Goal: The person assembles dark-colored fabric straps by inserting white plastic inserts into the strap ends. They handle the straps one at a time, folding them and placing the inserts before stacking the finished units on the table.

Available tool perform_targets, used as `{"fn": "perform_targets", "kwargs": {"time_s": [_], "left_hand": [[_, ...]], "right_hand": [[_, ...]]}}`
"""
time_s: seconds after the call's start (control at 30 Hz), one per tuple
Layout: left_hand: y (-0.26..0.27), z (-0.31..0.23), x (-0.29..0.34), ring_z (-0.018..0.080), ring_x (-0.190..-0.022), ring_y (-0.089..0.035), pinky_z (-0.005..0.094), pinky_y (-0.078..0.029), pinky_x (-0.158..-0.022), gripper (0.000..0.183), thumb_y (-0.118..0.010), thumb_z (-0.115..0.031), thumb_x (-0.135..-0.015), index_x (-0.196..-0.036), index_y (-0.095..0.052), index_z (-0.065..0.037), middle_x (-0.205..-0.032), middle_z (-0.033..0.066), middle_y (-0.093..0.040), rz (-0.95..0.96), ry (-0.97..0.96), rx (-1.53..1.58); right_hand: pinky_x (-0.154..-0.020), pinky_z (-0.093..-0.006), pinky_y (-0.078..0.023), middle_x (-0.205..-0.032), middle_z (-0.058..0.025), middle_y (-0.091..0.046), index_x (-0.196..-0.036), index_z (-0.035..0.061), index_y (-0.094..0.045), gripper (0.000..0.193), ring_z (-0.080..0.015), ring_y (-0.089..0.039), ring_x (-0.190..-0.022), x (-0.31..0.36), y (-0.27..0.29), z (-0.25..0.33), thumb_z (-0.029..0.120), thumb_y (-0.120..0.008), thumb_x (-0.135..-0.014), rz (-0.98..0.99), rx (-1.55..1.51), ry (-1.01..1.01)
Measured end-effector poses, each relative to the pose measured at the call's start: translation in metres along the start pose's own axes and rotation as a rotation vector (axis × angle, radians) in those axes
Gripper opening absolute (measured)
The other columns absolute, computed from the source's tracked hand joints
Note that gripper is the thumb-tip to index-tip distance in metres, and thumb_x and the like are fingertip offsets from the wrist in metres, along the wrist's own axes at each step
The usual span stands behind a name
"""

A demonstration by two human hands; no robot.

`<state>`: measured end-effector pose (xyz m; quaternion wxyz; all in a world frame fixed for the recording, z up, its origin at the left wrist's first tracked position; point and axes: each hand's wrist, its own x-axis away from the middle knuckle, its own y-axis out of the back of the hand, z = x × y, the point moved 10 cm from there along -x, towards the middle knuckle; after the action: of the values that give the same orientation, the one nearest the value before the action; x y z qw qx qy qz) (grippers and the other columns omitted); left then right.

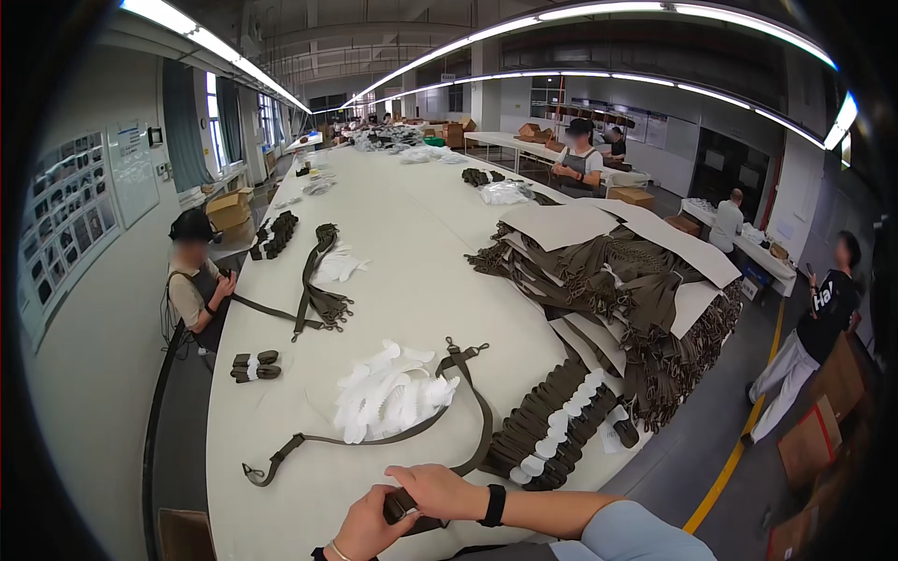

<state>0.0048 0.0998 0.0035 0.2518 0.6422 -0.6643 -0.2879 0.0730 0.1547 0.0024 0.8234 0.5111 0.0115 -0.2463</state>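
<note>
Left hand (359, 527) and right hand (443, 490) together, clamped on the brown bundle (399, 506), we should keep even pressure so its layers stay snug and flush.

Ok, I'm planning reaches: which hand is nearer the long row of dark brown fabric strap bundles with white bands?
Right. The right hand is left of the row's near end; the left hand is farther left.

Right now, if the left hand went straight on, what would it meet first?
The left hand would likely meet the brown strap bundle it holds, then the right hand; depth is unclear.
</note>
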Motion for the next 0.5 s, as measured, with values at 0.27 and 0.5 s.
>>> {"fn": "perform_targets", "kwargs": {"time_s": [0.27,0.5], "left_hand": [[0.027,-0.052,0.020,0.0384,-0.060,-0.064,0.0447,-0.051,-0.054,0.040,-0.079,-0.034,-0.078,-0.084,-0.056,-0.002,-0.066,0.0204,-0.062,-0.186,-0.210,-0.198],[0.038,-0.070,0.036,0.0383,-0.054,-0.061,0.0446,-0.050,-0.050,0.037,-0.079,-0.031,-0.077,-0.081,-0.055,-0.003,-0.060,0.0181,-0.059,-0.136,-0.294,-0.251]], "right_hand": [[-0.061,-0.0403,-0.052,-0.082,-0.0117,-0.063,-0.105,0.0011,-0.053,0.025,-0.0304,-0.065,-0.071,0.011,0.020,0.044,0.012,-0.060,-0.083,0.041,0.142,0.284],[-0.053,-0.0366,-0.050,-0.070,-0.0067,-0.058,-0.100,0.0034,-0.056,0.019,-0.0263,-0.062,-0.062,0.034,0.050,0.048,0.012,-0.056,-0.084,0.004,0.310,0.351]]}}
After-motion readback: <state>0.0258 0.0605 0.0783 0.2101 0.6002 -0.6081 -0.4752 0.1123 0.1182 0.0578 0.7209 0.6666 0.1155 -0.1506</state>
